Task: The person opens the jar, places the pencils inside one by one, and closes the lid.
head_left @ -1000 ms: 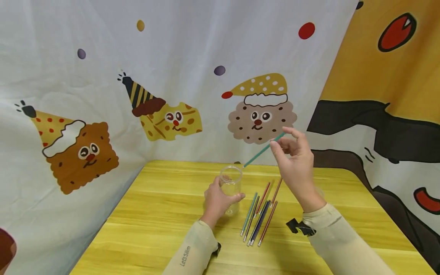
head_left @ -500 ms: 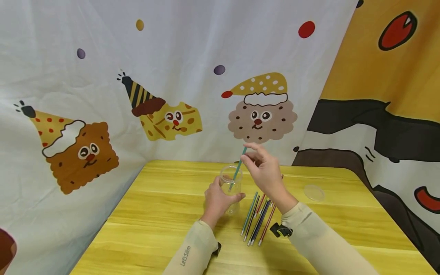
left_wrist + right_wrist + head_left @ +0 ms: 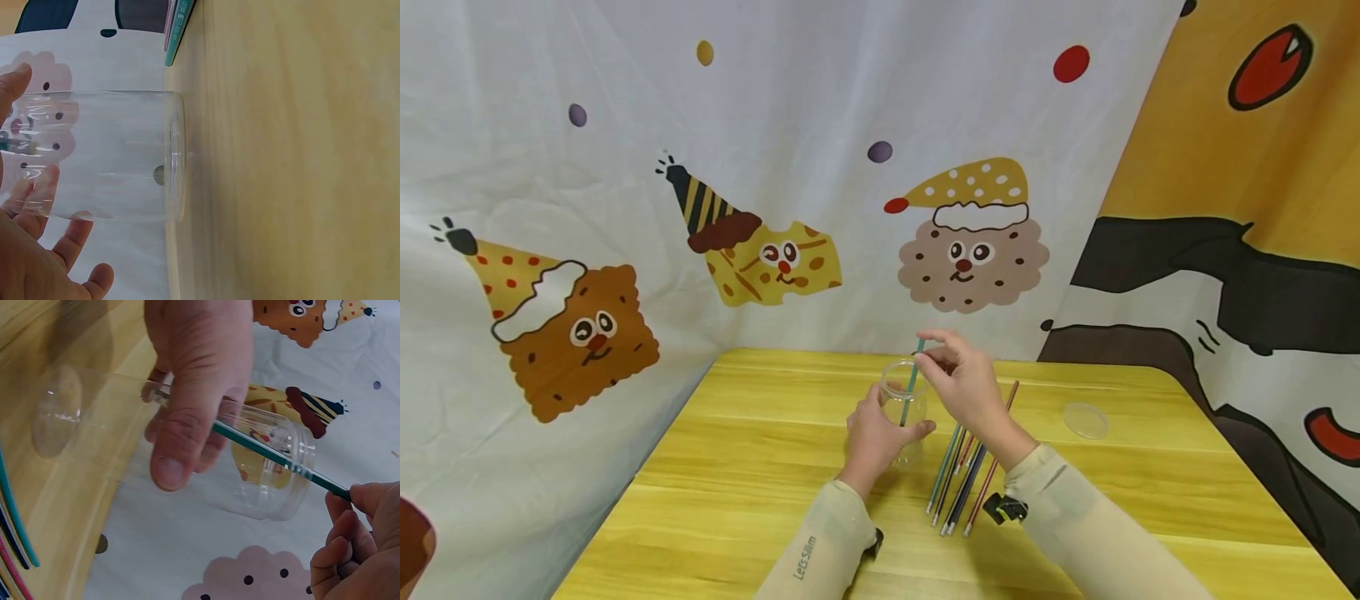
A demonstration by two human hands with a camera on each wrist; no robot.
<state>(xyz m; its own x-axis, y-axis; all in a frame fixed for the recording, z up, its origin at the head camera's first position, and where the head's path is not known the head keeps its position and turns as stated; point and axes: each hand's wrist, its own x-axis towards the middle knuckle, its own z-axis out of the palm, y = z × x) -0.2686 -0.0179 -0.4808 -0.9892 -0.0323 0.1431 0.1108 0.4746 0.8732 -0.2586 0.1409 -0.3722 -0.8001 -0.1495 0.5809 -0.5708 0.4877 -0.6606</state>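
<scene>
A clear plastic jar [image 3: 912, 454] stands upright on the table, and my left hand [image 3: 880, 437] grips it round its side. My right hand [image 3: 966, 383] pinches a green pencil [image 3: 262, 450] near its upper end, just above the jar's mouth. The pencil slants down through the opening, its eraser end inside the jar. In the left wrist view the jar [image 3: 125, 156] holds only that pencil, whose lower end hangs above the base. Beside the jar, below my right hand, lies a loose bunch of pencils [image 3: 967, 483] in green, dark blue and red.
A round clear lid [image 3: 1086, 421] lies on the yellow wood-grain table [image 3: 737, 500] to the right. Behind the table hangs a white cloth [image 3: 805, 100] printed with cartoon snacks.
My right hand has moved left and down from the right, bringing the green pencil from beside the rim into the jar. My left hand has stayed on the jar.
</scene>
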